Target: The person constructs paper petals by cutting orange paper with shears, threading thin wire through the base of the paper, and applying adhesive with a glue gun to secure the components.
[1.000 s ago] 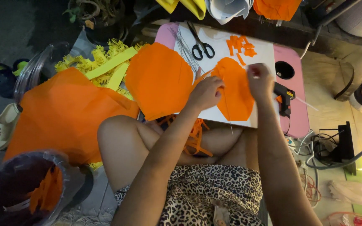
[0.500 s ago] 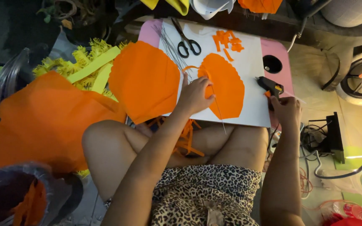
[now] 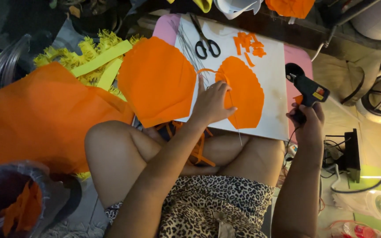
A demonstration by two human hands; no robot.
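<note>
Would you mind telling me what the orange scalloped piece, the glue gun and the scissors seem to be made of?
Orange scalloped piece under the left hand: likely thin matte crepe or tissue paper, with a soft, dull surface and cut edge. Glue gun in the right hand: black, probably moulded plastic, slightly glossy. Scissors: black handles that look plastic; blades seem metal, too dim to confirm.

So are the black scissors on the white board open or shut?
Shut: the scissors lie flat on the white board, blades together in one line, handle loops side by side.
</note>
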